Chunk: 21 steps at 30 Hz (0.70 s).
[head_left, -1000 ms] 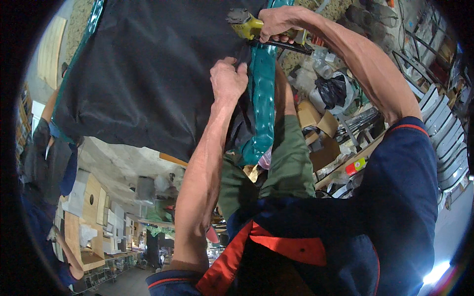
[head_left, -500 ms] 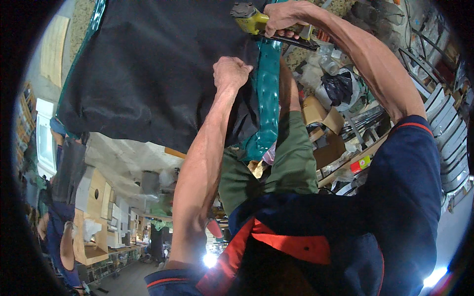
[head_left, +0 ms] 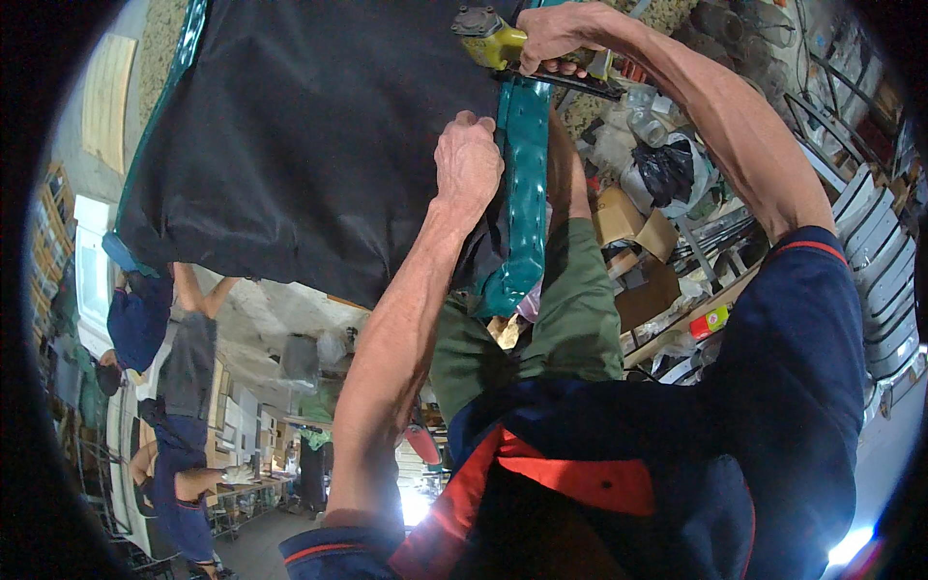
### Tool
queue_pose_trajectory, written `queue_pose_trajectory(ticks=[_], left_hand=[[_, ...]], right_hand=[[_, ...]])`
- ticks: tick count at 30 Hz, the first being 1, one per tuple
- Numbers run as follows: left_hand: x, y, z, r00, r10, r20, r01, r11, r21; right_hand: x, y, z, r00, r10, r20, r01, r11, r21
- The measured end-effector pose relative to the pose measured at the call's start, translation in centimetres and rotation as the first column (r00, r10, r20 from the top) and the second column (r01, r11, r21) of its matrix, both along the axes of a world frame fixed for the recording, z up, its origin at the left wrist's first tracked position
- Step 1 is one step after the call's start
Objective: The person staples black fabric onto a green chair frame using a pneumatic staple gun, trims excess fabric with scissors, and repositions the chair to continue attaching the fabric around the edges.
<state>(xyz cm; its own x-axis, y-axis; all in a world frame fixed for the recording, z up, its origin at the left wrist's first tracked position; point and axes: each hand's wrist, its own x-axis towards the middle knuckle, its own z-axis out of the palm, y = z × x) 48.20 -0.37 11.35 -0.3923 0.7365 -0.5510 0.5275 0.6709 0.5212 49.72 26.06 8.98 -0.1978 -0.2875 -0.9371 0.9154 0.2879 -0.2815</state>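
My right hand (head_left: 551,39) grips a yellow pneumatic staple gun (head_left: 483,39), its nose and long black magazine over the right edge of a panel covered in black fabric (head_left: 309,135). A teal glossy vinyl strip (head_left: 523,193) with a row of dimples runs down that edge. My left hand (head_left: 468,159) is curled on the black fabric just left of the strip, fingertips pressed into it, below the staple gun. A teal edge also shows along the panel's far left.
Coworkers (head_left: 140,324) stand at the left. To the right lie cardboard (head_left: 628,222), a black plastic bag (head_left: 662,169), metal frames, a red can (head_left: 709,322) and stacked curved slats (head_left: 875,271). My green-trousered legs (head_left: 570,300) are under the panel edge. Wooden shelving shows lower left.
My left hand has shifted right toward the strip. My right hand with the staple gun moved slightly up and right, then stayed nearly still. The coworkers at the left have moved.
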Motion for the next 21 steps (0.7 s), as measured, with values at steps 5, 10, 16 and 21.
queue_pose_trajectory(ticks=[5, 10, 16, 21], left_hand=[[0.1, -1.3, -1.1, 0.995, 0.016, 0.101, -0.025, 0.995, 0.092], [-0.1, -1.7, -1.6, 0.983, 0.070, 0.171, -0.078, 0.996, 0.044], [0.1, -1.9, -1.9, 0.985, 0.072, 0.160, -0.087, 0.993, 0.086], [0.4, -2.1, -2.3, 0.981, 0.094, 0.170, -0.116, 0.986, 0.123]], right_hand=[[-0.9, -0.1, 0.8, 0.994, 0.098, -0.040, -0.098, 0.995, 0.003], [-2.9, -0.7, 1.9, 0.984, 0.176, 0.016, -0.175, 0.983, -0.055], [-3.2, -3.3, 2.9, 0.952, 0.302, -0.052, -0.301, 0.953, 0.011], [-3.8, -4.9, 3.2, 0.911, 0.403, -0.089, -0.397, 0.915, 0.074]])
